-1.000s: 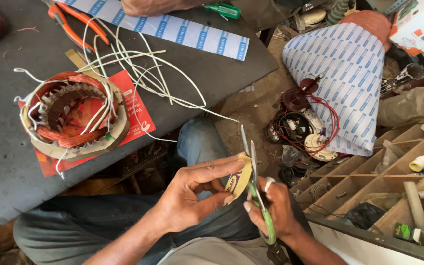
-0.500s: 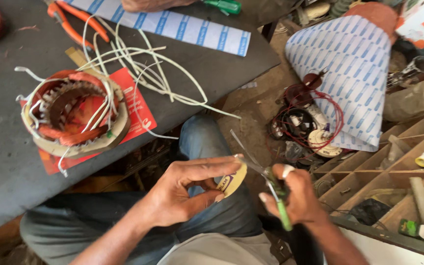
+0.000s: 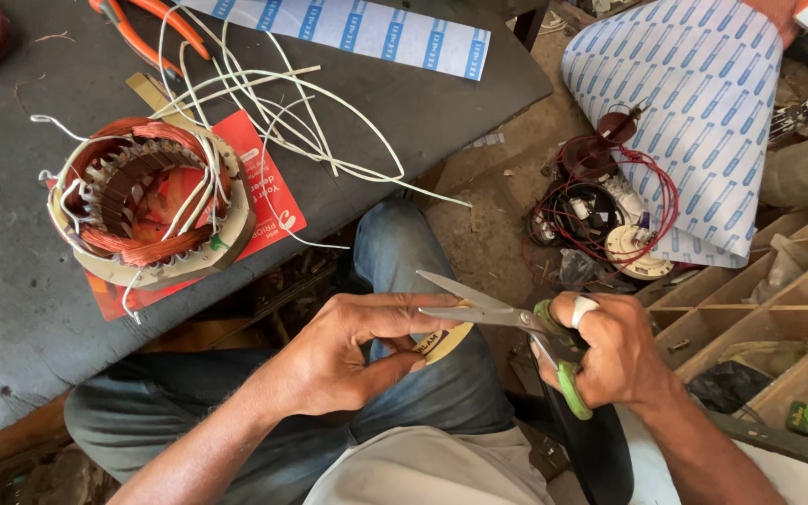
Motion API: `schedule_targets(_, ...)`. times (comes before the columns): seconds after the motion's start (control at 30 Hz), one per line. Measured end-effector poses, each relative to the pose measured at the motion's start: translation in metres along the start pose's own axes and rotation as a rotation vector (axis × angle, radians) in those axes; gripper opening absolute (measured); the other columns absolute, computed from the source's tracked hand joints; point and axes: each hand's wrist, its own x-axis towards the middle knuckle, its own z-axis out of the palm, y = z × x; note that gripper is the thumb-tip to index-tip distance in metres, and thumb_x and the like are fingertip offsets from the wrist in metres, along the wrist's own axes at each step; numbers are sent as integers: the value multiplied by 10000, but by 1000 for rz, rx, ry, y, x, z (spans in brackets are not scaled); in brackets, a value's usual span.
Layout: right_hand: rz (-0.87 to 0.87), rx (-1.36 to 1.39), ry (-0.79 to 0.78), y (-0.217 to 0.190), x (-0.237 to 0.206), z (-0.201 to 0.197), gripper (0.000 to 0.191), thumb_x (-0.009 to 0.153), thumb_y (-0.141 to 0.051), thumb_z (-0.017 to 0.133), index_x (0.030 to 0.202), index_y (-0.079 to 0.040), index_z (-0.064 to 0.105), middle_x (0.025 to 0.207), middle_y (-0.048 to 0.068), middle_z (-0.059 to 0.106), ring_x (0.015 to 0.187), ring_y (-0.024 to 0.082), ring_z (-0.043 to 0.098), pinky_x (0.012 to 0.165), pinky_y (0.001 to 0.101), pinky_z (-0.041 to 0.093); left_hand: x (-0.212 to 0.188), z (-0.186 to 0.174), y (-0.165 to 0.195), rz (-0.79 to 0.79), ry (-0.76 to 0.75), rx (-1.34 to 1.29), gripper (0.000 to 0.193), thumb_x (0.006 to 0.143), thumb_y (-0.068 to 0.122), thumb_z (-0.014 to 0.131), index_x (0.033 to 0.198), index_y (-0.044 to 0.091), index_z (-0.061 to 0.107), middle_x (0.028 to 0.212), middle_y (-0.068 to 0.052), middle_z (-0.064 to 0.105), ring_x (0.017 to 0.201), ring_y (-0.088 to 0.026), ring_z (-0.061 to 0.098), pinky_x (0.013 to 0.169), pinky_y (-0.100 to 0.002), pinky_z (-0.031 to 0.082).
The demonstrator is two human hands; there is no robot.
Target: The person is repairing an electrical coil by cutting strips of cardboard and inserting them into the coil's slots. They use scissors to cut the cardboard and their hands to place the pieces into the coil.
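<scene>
Right now the cutting is in hand. The right hand (image 3: 614,351) is closed through the green loops of a pair of scissors (image 3: 516,323), blades parted and pointing across toward the left hand (image 3: 343,360). That left hand pinches a small cream-coloured piece of sheet (image 3: 441,344), thumb below and fingers on top, holding it over the lap just at the blade tips. The sheet sits between the two hands, touching or all but touching the lower blade; I cannot tell whether the blades have bitten into it yet.

Up and to the left of the left hand, on the dark table (image 3: 11,281), lies a motor stator (image 3: 147,206) wound with copper wire, resting on a red card (image 3: 273,187), with loose white sleeving (image 3: 282,122) spread beyond it. Orange-handled pliers (image 3: 142,33) lie at the far edge. Off beyond the right hand, on the floor, sits a tangle of red wire and parts (image 3: 600,210).

To my eye the next move calls for steadying the sheet with the pinch while the right hand squeezes the blades along the intended line, keeping the fingertips clear.
</scene>
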Motion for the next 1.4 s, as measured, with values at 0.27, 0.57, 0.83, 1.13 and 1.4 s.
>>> schedule_targets(0.27, -8, -20, 23, -2, 8, -1, 280, 605, -91, 797, 795, -4, 611, 621, 99, 591, 502, 316, 579, 456, 412, 449, 2, 0, 1, 29, 11, 8, 531, 791, -97, 714, 1293, 77, 705, 1422, -163, 668, 1121, -255, 774, 914, -332, 645)
schedule_targets(0.57, 22, 2, 39, 16, 5, 4, 283, 679, -103, 824, 816, 1, 600, 592, 83, 556, 474, 272, 576, 448, 395, 428, 2, -6, 1, 22, 6, -55, 608, 806, -126, 688, 1370, 100, 654, 1482, -139, 630, 1283, -247, 683, 865, -317, 649)
schedule_targets(0.83, 75, 52, -64, 4, 24, -6, 301, 591, -143, 818, 777, -3, 627, 591, 126, 591, 474, 326, 591, 447, 414, 448, -4, -12, -3, 60, 68, -47, 574, 812, -123, 724, 1342, 92, 681, 1450, -153, 660, 1160, -227, 743, 931, -321, 627)
schedule_targets(1.13, -34, -27, 6, -6, 27, -5, 308, 556, -104, 807, 785, 7, 634, 632, 133, 614, 487, 349, 580, 445, 427, 450, -6, -13, -9, 67, 69, -71, 533, 830, -124, 718, 1331, 56, 681, 1344, -150, 723, 1077, -207, 759, 903, -319, 637)
schedule_targets(1.4, 41, -76, -59, 0, 30, -6, 323, 521, -129, 842, 768, -6, 673, 565, 138, 607, 459, 355, 592, 427, 445, 452, -15, -20, -10, 84, 75, -33, 584, 820, -132, 721, 1362, 79, 670, 1365, -139, 710, 1139, -205, 740, 912, -308, 625)
